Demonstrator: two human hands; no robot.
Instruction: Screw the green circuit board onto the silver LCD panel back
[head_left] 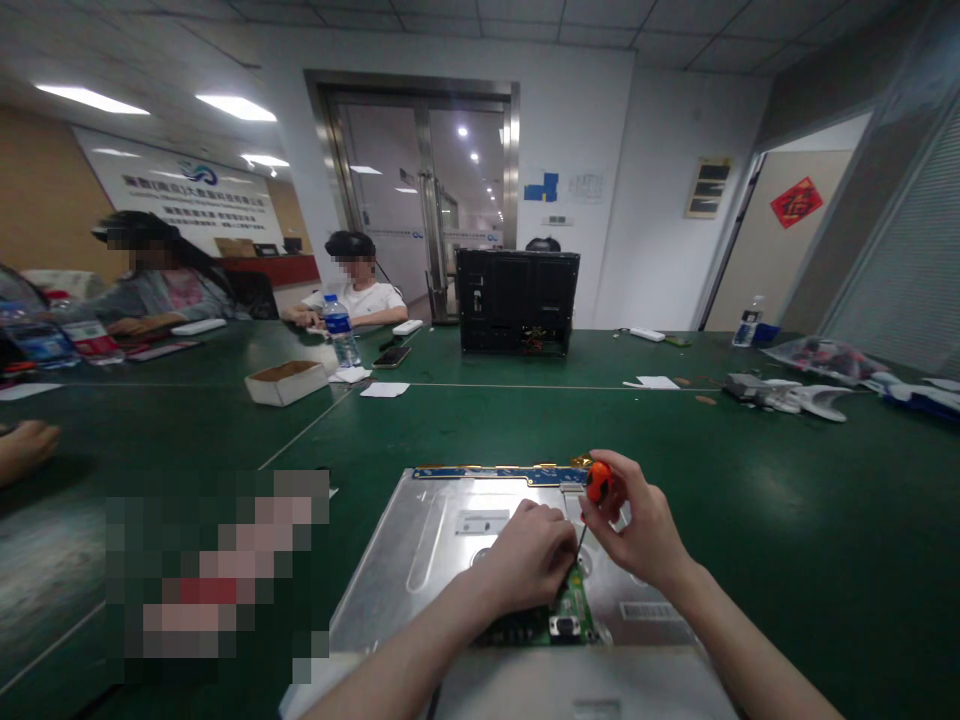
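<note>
The right hand [652,525] grips an orange-and-black screwdriver [599,482], likely for control; the left hand [529,552], fingers curled, hold unclear, perhaps steadies its shaft [582,538].

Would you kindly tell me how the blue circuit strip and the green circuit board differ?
The blue circuit strip runs along the far edge of the metal panel; the green circuit board sits nearer the wearer.
The strip is long, narrow and mostly uncovered, whereas the green board is partly hidden by the left hand and arm.
Both are circuit boards.
</note>
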